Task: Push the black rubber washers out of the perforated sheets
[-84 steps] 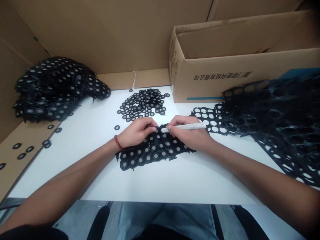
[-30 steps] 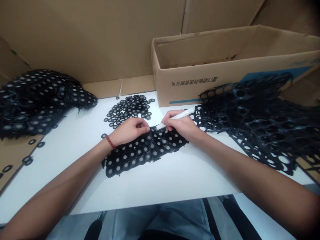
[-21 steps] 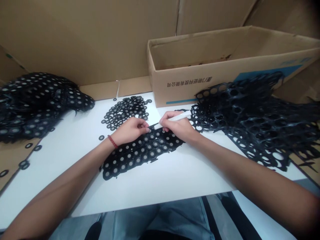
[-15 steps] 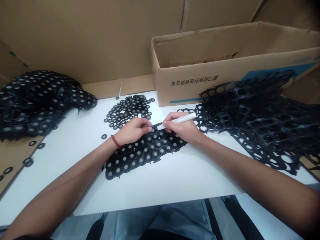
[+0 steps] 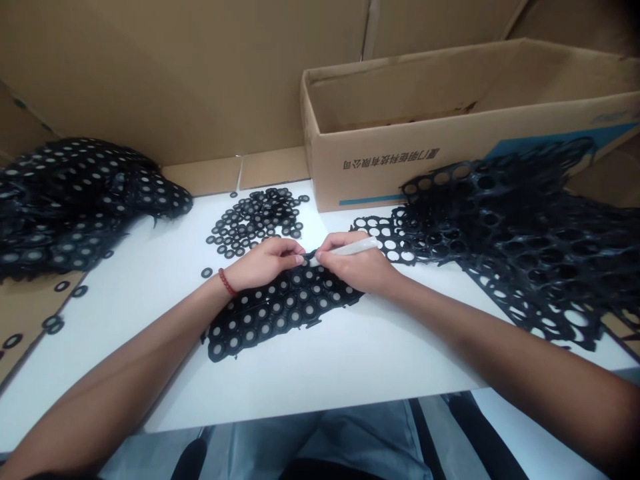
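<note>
Left hand (image 5: 263, 261) pinching far edge of black ring sheet (image 5: 280, 307) flat on white table (image 5: 320, 360). Right hand (image 5: 357, 267) clamped on white pen tool (image 5: 350, 248), tip on same edge. Hands nearly touching. Loose rings (image 5: 257, 220) just beyond.

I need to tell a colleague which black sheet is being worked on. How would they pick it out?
On the white table, look below the pile of loose rings. The sheet lies flat under both hands; unlike the emptied sheets at right, its holes are filled with rings.
</note>
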### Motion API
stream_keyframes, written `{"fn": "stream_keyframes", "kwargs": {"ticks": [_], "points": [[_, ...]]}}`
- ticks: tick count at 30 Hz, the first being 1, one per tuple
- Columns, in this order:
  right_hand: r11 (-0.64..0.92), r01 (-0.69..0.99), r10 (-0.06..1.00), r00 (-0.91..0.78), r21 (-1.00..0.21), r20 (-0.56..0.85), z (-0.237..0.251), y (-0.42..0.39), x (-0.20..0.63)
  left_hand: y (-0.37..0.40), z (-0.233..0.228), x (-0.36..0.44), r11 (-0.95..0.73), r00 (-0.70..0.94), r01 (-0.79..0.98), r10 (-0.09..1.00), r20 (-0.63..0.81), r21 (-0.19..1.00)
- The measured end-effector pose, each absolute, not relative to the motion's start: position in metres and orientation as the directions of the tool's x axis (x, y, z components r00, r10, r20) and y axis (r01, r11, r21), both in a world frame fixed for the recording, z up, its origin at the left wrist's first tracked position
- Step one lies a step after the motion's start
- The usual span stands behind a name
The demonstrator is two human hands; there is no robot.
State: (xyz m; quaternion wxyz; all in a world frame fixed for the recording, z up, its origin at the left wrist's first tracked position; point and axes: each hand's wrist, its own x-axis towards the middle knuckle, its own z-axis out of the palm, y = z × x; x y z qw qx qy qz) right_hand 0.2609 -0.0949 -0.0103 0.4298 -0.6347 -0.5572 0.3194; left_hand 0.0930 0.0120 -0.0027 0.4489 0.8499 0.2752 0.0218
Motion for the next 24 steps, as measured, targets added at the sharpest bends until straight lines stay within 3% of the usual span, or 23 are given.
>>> {"fn": "stream_keyframes", "kwargs": {"ticks": [2,4,7,14,19,24], "points": [[-0.007,0.357,0.984,0.169,-0.934,0.057,-0.011,-0.093,0.265,0.013,-0.002,0.093,-0.414,0.847,0.439,0.487,-0.214,0.798],[0.016,0.179,0.976,0.210,-0.984,0.054,-0.013,-0.090,0.272,0.013,0.001,0.093,-0.384,0.837,0.441,0.502,-0.217,0.811],[0.053,0.012,0.951,0.303,-0.999,0.054,-0.015,-0.090,0.283,0.014,0.006,0.095,-0.406,0.808,0.492,0.542,-0.230,0.770],[0.063,0.187,0.956,0.272,-0.980,0.113,-0.013,-0.101,0.283,0.012,0.007,0.113,-0.567,0.792,0.547,0.589,-0.161,0.616],[0.071,0.218,0.925,0.351,-0.973,0.146,-0.013,-0.104,0.284,0.011,0.002,0.118,-0.595,0.805,0.533,0.575,-0.144,0.602],[0.043,0.359,0.945,0.288,-0.932,0.154,-0.009,-0.105,0.286,0.015,0.000,0.113,-0.616,0.841,0.487,0.523,-0.141,0.619]]}}
